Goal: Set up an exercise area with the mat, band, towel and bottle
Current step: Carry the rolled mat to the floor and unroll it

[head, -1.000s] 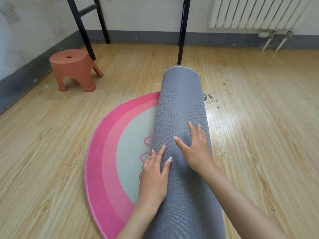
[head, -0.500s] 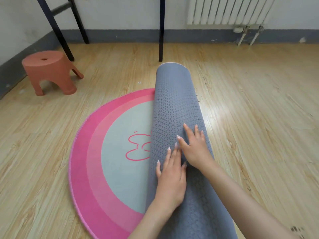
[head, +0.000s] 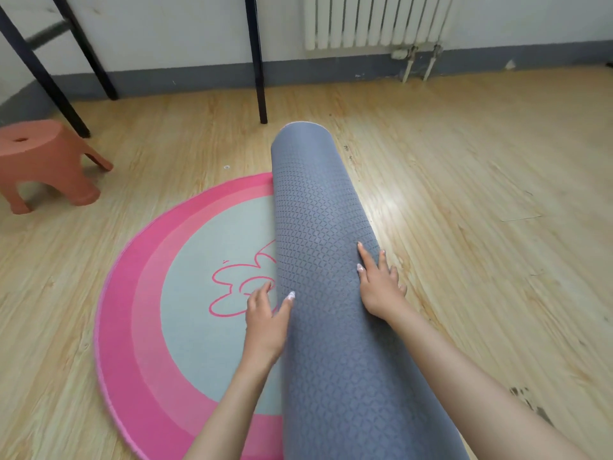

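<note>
since half a second ago the hands have parted: both lay close together on top of the roll, and now one sits on each flank, while the roll has shifted rightward and more of the pink outline drawing [head: 238,287] shows.

nearest, both bare forearms reach forward along the round mat [head: 199,327], which has a pink banded rim, a pale grey-green centre and a grey diamond-textured backing. its right part is wound into a thick roll [head: 318,234] that runs from the bottom edge of the view away from the person. its left part lies flat on the pale wooden plank floor [head: 481,227].

the left hand [head: 265,320] is at the roll's left side. its thumb lies on the grey backing and its fingers point into the seam where the roll meets the flat part. the fingers are blurred there, but they look fairly straight, pressing rather than gripping. the right hand [head: 379,288] rests on the roll's right slope, fingers spread and flat on the texture, clasping nothing.

farther off on the left, a terracotta plastic stool [head: 43,161] stands on the floor, well apart from the mat. beyond the roll's far end is a black metal leg [head: 260,61], with more black legs [head: 39,71] at the left. a white ribbed radiator [head: 374,21] hangs on the far wall above a grey skirting band [head: 331,73].
</note>
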The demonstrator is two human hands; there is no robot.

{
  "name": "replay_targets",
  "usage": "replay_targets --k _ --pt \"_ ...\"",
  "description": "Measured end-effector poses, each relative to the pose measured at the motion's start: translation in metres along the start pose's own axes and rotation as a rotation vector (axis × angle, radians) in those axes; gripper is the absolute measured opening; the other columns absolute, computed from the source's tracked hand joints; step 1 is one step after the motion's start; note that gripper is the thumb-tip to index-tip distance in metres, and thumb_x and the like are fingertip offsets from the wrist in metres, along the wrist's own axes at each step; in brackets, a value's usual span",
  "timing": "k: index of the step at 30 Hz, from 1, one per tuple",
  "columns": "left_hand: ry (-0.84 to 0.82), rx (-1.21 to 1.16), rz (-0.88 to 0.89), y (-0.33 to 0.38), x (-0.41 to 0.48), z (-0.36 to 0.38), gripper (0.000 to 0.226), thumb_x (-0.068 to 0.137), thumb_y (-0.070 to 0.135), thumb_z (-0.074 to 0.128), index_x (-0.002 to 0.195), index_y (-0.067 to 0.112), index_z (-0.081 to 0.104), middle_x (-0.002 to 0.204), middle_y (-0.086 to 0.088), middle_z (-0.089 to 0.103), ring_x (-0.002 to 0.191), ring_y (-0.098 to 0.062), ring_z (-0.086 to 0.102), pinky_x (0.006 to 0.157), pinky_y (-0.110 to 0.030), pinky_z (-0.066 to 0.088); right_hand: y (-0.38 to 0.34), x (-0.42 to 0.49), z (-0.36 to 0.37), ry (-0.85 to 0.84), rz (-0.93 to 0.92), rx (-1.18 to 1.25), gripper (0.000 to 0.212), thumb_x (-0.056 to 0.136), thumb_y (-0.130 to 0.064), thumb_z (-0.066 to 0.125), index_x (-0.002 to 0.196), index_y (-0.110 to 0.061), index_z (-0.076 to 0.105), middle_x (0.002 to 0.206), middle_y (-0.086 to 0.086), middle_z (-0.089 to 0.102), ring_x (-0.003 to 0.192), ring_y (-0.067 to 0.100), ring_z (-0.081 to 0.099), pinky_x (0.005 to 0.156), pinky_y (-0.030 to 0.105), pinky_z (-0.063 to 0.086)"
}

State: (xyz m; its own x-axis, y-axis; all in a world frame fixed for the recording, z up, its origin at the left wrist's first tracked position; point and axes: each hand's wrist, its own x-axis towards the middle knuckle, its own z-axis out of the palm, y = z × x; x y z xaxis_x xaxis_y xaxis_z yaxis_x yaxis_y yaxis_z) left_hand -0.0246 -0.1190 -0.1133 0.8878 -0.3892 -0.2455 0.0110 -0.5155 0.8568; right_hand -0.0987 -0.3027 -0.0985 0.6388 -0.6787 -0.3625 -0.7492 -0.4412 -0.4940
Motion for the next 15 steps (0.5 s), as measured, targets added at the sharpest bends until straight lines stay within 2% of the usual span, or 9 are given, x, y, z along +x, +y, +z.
replay_targets --k 5,8,11,15 --pt "-0.157 -0.077 -0.094 0.003 -0.006 0.015 0.066 0.093 0.041 0.051 0.149 0.020 0.021 0.156 -0.002 0.022 0.143 -0.018 0.021 0.117 -0.033 0.015 0.034 0.009 -0.015 0.047 0.090 0.070 0.048 0.104 -0.037 0.019 0.151 -0.041 0.008 0.162 0.009 0.003 0.147 0.036 0.006 0.115 0.057 0.010" --pt "-0.217 -0.095 -0.052 0.010 -0.011 0.034 0.075 0.090 0.039 0.058 0.150 0.022 0.015 0.157 -0.002 0.018 0.145 -0.013 0.015 0.116 -0.028 0.012 0.054 0.014 -0.020 0.045 0.079 0.118 0.050 0.103 -0.035 0.022 0.152 -0.034 0.013 0.161 0.007 0.012 0.146 0.036 0.015 0.116 0.055 0.016" --pt "-0.239 -0.053 -0.037 0.017 -0.018 0.051 0.083 0.086 0.043 0.062 0.150 0.028 0.012 0.158 -0.006 0.014 0.146 -0.016 0.011 0.117 -0.030 0.009 0.070 0.016 -0.024 0.044 0.086 0.163 0.050 0.102 -0.033 0.025 0.152 -0.029 0.017 0.160 0.007 0.017 0.145 0.035 0.019 0.116 0.052 0.018" --pt "-0.232 -0.043 0.045 0.026 -0.027 0.070 0.083 0.082 0.047 0.064 0.149 0.034 0.016 0.158 -0.009 0.014 0.146 -0.016 0.010 0.116 -0.027 0.009 0.077 0.006 -0.035 0.085 0.082 0.214 0.051 0.101 -0.036 0.029 0.151 -0.028 0.020 0.159 0.010 0.019 0.146 0.031 0.018 0.116 0.052 0.018"
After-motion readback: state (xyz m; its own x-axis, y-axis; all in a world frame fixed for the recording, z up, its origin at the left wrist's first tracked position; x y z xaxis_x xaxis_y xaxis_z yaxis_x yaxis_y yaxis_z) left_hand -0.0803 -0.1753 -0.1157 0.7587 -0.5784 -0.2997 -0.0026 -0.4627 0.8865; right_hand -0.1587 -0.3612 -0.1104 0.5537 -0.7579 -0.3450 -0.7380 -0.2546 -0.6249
